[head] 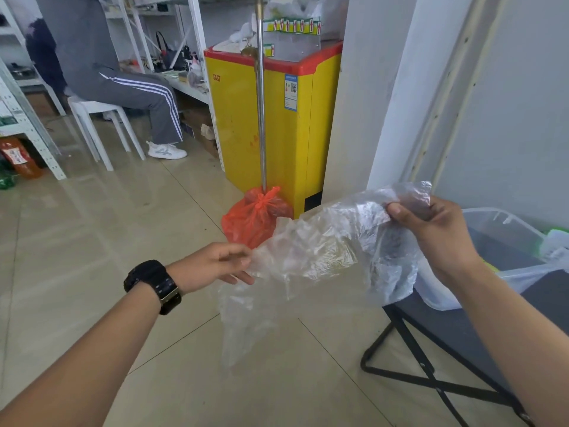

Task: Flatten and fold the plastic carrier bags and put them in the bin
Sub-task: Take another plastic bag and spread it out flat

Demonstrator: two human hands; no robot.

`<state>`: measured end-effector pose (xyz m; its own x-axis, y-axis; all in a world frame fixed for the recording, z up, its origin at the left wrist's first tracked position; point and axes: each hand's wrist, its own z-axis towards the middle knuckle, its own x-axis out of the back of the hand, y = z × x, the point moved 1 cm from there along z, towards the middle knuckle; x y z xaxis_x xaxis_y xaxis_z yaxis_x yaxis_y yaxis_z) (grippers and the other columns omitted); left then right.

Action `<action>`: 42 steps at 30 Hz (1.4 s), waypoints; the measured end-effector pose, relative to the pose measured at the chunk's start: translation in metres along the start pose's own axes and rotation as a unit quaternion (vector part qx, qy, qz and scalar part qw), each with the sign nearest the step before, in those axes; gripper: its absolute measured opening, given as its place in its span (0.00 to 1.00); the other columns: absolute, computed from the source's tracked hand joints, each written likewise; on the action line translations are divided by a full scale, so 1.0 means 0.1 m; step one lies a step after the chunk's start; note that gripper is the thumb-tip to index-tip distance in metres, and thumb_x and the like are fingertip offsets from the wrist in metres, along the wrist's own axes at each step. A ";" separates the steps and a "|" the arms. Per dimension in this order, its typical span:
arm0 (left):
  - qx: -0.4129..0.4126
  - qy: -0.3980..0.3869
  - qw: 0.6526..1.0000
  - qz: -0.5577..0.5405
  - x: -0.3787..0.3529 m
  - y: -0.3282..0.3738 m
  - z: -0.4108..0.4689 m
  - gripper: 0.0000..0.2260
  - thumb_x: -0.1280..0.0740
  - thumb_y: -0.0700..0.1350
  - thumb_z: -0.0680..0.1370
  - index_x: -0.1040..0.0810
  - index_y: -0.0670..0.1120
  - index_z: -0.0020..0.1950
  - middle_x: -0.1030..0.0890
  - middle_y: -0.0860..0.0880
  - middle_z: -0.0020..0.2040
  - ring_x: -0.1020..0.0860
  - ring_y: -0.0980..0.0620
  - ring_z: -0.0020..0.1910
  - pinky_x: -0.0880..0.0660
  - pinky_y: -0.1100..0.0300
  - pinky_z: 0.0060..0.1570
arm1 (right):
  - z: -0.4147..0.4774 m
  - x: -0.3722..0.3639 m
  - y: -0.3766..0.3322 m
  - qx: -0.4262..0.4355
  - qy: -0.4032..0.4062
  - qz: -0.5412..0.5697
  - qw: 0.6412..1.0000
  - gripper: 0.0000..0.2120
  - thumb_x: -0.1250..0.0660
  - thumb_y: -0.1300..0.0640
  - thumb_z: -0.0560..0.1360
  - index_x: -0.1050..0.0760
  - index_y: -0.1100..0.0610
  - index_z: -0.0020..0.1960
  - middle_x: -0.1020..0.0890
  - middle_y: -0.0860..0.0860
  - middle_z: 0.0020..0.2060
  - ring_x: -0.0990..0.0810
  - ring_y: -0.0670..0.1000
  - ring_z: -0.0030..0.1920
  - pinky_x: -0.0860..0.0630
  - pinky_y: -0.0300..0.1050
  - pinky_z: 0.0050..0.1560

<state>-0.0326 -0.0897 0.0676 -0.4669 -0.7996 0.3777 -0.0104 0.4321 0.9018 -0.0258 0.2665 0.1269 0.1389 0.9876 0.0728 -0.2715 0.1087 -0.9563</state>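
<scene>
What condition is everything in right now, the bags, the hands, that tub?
Clear bag: crumpled, not folded, stretched in the air between both hands.
Left hand: pinches the bag's lower end.
Right hand: grips its upper end.
Red bag: knotted shut, on the floor.
Bin: open, no lid on.

One wide view from the person's head looks forward and down. Both forearms enter from the bottom edge; left hand (215,264), right hand (432,231) and bag (323,246) sit close, floor (123,211) and freezer (235,124) farther off, edges seemingly bowed.
</scene>
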 end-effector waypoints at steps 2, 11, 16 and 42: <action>-0.031 -0.024 0.999 0.006 -0.04 0.03 -0.02 0.11 0.26 0.56 0.71 0.17 0.52 0.50 0.15 0.51 0.49 0.16 0.51 0.50 0.22 0.61 0.52 | 0.01 0.03 0.03 -0.007 0.006 0.008 1.000 0.05 0.29 0.62 0.76 0.16 0.59 0.51 0.12 0.50 0.43 0.14 0.48 0.41 0.20 0.35 0.40; -0.024 0.162 0.953 0.255 0.42 -0.14 -0.11 0.06 0.27 0.43 0.75 0.18 0.52 0.38 0.18 0.50 0.36 0.21 0.49 0.37 0.26 0.56 0.43 | 0.21 0.35 0.15 -0.049 0.048 -0.065 0.996 0.03 0.26 0.61 0.73 0.16 0.57 0.40 0.14 0.47 0.33 0.17 0.48 0.36 0.21 0.49 0.49; -0.030 0.181 0.963 0.197 0.51 -0.13 -0.22 0.10 0.28 0.50 0.75 0.19 0.47 0.37 0.19 0.46 0.34 0.26 0.55 0.32 0.30 0.58 0.38 | 0.19 0.25 0.25 -0.061 -0.004 -0.060 0.996 0.02 0.27 0.61 0.74 0.15 0.59 0.45 0.13 0.48 0.38 0.16 0.48 0.41 0.19 0.41 0.50; -0.088 0.250 0.956 -0.127 -0.05 0.45 -0.05 0.05 0.31 0.40 0.77 0.18 0.39 0.48 0.16 0.48 0.38 0.20 0.56 0.32 0.23 0.64 0.33 | -0.05 -0.32 0.16 -0.064 0.249 -0.122 0.959 0.33 0.32 0.34 0.71 0.37 0.48 0.68 0.27 0.45 0.62 0.28 0.49 0.66 0.34 0.53 0.70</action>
<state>-0.0262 -0.0685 0.1069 0.0131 -0.9877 0.1556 0.1013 0.1561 0.9825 -0.0300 0.2365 0.1076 0.6293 0.7550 0.1846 -0.0581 0.2825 -0.9575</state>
